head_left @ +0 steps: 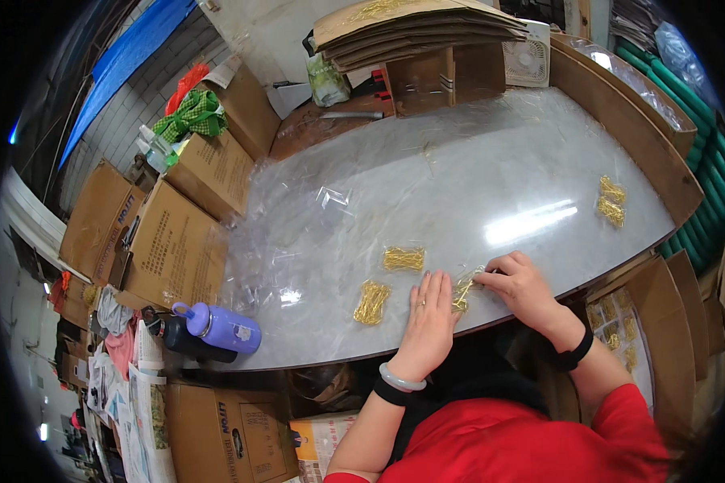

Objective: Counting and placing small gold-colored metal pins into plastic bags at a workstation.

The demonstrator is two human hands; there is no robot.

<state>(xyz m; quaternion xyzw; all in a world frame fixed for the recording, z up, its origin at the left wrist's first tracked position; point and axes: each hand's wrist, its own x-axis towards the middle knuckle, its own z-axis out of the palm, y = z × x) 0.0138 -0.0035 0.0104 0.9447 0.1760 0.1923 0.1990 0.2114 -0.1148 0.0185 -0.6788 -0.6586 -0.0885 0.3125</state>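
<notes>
My left hand (431, 310) lies flat on the grey tabletop (427, 193) with its fingers stretched out, its edge against a small bunch of gold-coloured wire pieces (461, 293). At the far side of that bunch, the thumb and fingers of my right hand (524, 286) pinch the ends of some wire pieces. Their exact kind is too small to tell. Left of my left hand lie two more flat bundles of gold wire pieces, one nearer me (371, 303) and one farther off (403, 258). Another gold bundle (611, 201) rests at the table's right side.
Clear plastic bags (274, 217) cover the table's left part. A purple bottle (225, 328) lies beside a black one at the front left corner. Cardboard boxes (177, 241) line the left. Stacked cardboard and a white fan (527, 60) stand behind. An open box (620, 330) holds packed gold pieces.
</notes>
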